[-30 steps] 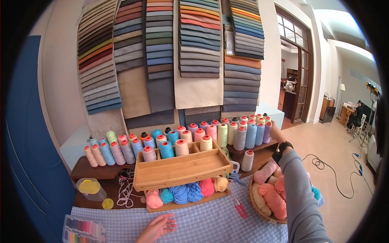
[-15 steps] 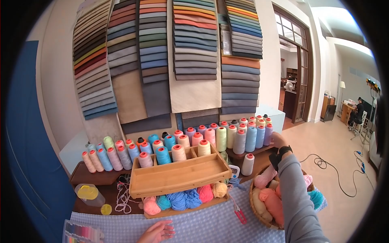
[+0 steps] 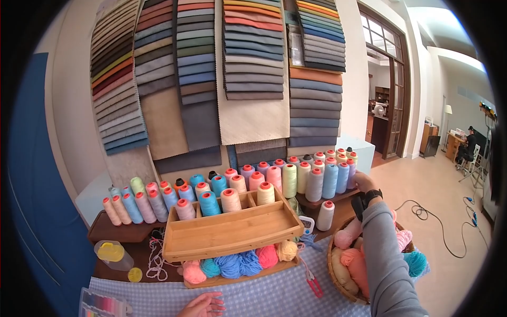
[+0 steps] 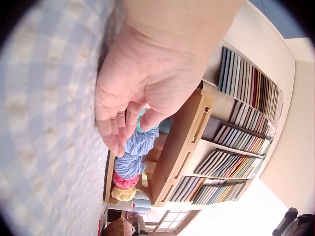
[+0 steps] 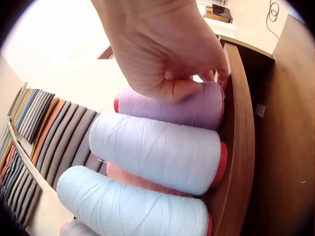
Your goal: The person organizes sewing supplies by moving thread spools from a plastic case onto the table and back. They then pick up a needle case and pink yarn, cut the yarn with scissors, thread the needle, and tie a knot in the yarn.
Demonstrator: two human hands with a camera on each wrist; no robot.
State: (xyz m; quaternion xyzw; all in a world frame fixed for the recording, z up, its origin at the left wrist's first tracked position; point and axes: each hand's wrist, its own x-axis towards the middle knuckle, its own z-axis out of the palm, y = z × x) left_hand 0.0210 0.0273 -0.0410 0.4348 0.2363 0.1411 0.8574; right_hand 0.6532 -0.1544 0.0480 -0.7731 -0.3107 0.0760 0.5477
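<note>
Head view: a checked cloth (image 3: 274,296) covers the near table; fabric swatches (image 3: 253,53) are hung on the wall behind, and a doorway opens at right. Four spools are counted in the bamboo rack (image 3: 232,232); five yarn balls are stored beneath it. One white spool (image 3: 325,215) stands alone. The right hand (image 3: 363,182) is reached to the lilac spool (image 3: 350,174) at the row's end.

Left wrist view: the left hand (image 4: 140,88) is laid flat on the cloth, fingers relaxed, nothing held.

Right wrist view: the lilac spool (image 5: 172,105) is gripped by curled fingers (image 5: 167,88) on the wooden shelf (image 5: 241,142); three other spools are fully seen beside it.
</note>
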